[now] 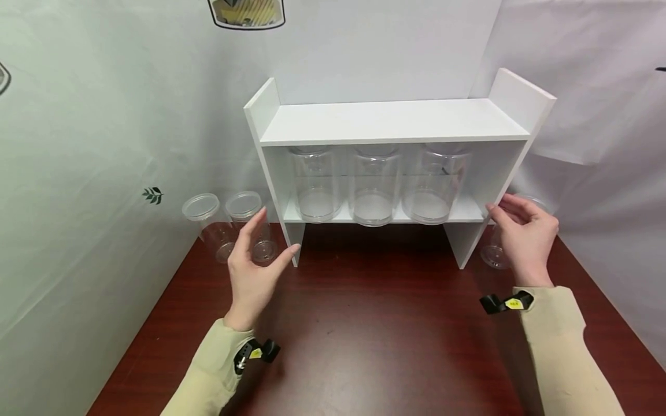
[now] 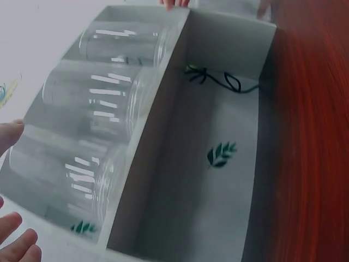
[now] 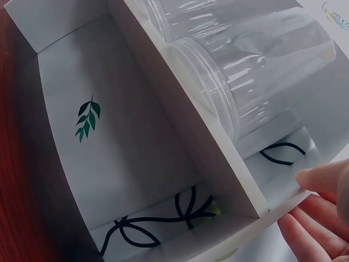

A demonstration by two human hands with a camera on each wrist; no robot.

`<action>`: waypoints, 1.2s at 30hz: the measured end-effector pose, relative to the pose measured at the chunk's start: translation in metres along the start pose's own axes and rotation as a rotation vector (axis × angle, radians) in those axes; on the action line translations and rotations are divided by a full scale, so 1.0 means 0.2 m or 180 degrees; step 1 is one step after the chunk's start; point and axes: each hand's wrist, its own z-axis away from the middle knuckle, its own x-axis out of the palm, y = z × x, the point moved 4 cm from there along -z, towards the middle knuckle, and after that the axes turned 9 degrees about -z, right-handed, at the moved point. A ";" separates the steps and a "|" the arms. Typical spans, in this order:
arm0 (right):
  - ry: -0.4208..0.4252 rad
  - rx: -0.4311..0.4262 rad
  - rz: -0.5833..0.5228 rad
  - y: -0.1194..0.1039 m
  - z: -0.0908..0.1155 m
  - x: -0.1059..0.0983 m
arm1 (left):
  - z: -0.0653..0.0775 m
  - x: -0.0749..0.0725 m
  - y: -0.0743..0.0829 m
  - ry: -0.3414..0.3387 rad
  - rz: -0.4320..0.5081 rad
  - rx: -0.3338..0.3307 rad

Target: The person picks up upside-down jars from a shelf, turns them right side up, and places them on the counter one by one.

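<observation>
A white two-tier shelf [image 1: 395, 122] stands on the dark red table, with three clear plastic jars [image 1: 376, 193] in a row on its lower board. My right hand [image 1: 528, 234] pinches the front edge of the right side panel [image 3: 289, 210], thumb on the inner side and fingers outside. At the left panel, my left hand [image 1: 255, 283] is held with thumb and fingers spread wide and nothing between them. Its fingertips [image 2: 19, 245] show at the lower left of the left wrist view.
Two lidded clear jars [image 1: 202, 207] stand on the table left of the shelf, partly behind my left hand. Another clear jar [image 1: 494, 257] stands right of it, mostly covered by my right hand. A pale cloth wall [image 1: 93, 144] surrounds the table [image 1: 359, 329].
</observation>
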 end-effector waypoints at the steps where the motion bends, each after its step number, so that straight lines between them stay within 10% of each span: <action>1: -0.0008 -0.0021 0.0030 0.00 0.00 0.00 | 0.00 0.01 0.01 -0.0012 0.0031 0.0002; 15: -0.0060 -0.0205 0.0647 -0.01 0.00 0.00 | -0.02 0.20 0.10 -0.0296 0.0328 -0.0038; 36: -0.0048 -0.0262 0.0622 0.01 0.00 0.00 | -0.20 0.41 -0.16 -0.0318 -0.0372 -0.0267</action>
